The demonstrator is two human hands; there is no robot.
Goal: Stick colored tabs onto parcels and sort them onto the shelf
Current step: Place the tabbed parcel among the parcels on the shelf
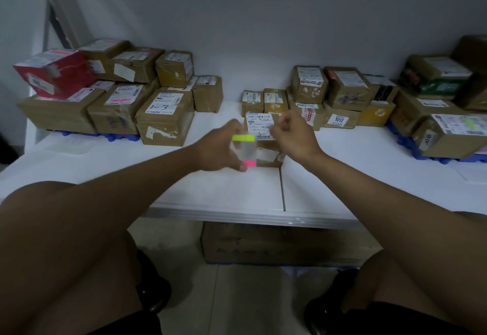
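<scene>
A small brown parcel (266,151) with a white label marked in pen stands on the white table (237,192) in front of me. My left hand (220,150) grips a clear pad of tabs (244,150) with a yellow strip on top and a pink strip at the bottom, held just left of the parcel. My right hand (292,134) hovers over the parcel's label with its fingers curled together as in a pinch; what it pinches is too small to see.
Stacks of brown parcels (163,115) and a red box (52,73) stand at the back left on a blue pallet. More parcels (340,97) fill the back right. A large carton (279,245) sits under the table.
</scene>
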